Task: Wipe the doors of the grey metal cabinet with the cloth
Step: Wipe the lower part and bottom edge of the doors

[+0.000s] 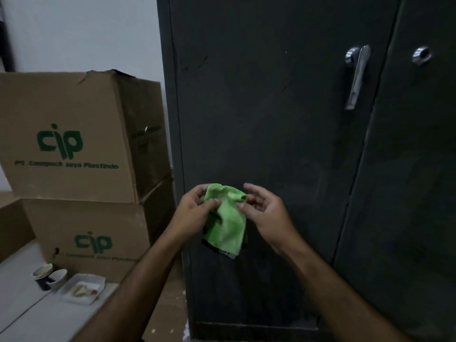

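1. Left hand (195, 206) — fingers and thumb curled round the upper left edge of the cloth, gripping it.
2. Right hand (265, 211) — thumb and fingertips pinching the cloth's upper right corner; remaining fingers loosely bent.
3. Green cloth (227, 223) — bunched at the top between both hands, hanging down below them; long axis roughly vertical; a dark edge shows at its bottom.
4. Left door (271, 107) of the grey metal cabinet — directly behind the cloth and just beyond the hands; whether the cloth touches it cannot be told. Both hands appear about equally near; a wipe would go straight forward from here.
5. Lever handle (356, 77) — above and right of the right hand.
6. Right door (414, 169) — further right, carrying a round lock (422, 55).
7. Cardboard boxes (81, 144) — stacked, left of the left hand.
8. Paper cups (48, 277) and a white tray (82, 288) — low left, on a pale bench (24, 314).
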### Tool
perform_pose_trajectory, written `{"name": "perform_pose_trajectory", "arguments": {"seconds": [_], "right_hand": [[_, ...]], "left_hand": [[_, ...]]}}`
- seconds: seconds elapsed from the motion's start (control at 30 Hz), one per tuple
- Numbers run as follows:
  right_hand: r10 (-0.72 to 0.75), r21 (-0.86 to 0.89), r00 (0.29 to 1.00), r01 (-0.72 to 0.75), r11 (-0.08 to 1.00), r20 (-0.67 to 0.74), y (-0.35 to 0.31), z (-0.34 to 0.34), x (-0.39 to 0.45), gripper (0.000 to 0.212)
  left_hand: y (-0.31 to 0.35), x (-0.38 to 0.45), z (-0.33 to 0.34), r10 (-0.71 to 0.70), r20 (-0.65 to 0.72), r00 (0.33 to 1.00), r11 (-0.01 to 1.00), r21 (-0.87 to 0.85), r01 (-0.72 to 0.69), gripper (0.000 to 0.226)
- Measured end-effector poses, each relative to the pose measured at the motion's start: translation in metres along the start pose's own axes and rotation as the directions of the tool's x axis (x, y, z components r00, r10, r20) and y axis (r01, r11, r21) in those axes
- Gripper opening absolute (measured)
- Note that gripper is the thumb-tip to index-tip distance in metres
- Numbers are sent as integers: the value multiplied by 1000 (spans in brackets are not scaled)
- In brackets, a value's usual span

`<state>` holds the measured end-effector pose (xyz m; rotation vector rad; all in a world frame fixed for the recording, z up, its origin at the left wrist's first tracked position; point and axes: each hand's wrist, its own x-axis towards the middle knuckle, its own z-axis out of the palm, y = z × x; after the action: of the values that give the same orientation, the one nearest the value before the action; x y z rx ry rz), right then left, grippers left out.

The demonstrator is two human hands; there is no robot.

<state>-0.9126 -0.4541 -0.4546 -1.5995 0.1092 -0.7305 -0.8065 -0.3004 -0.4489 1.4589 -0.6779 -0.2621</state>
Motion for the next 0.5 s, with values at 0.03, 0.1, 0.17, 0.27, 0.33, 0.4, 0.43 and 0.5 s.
{"name": "perform_pose_trajectory", "arguments": {"seconds": [0.03,0.1,0.17,0.27,0.33,0.4,0.43,0.5], "right_hand": [[-2,-70,1000,2,998,4,-1,-4,-1,25],[23,-134,999,-19,991,32,-2,-8,-2,10],[53,-128,997,-46,991,59,-5,-11,-1,12],[108,-126,993,-101,987,49,-12,-13,1,19],[125,-119,992,-124,985,5,-12,-13,3,22],[159,-85,987,-161,983,-37,-8,-11,3,21],[190,-61,980,-193,979,-50,-6,-9,3,21],[292,15,956,-292,956,-37,-4,-7,3,22]], "left_hand": [[-2,-1,1,-19,20,1000,999,-26,20,28],[-5,-3,4,-34,27,999,997,-73,36,27],[-8,-3,8,1,-4,1000,998,-66,-1,29],[-15,-2,14,37,-25,999,999,27,-36,33],[-20,-1,20,5,-30,1000,995,102,-2,33],[-22,-1,27,-77,1,997,984,160,76,28],[-21,-1,30,-127,56,990,979,168,116,34],[-23,0,32,-185,220,958,982,84,170,55]]}}
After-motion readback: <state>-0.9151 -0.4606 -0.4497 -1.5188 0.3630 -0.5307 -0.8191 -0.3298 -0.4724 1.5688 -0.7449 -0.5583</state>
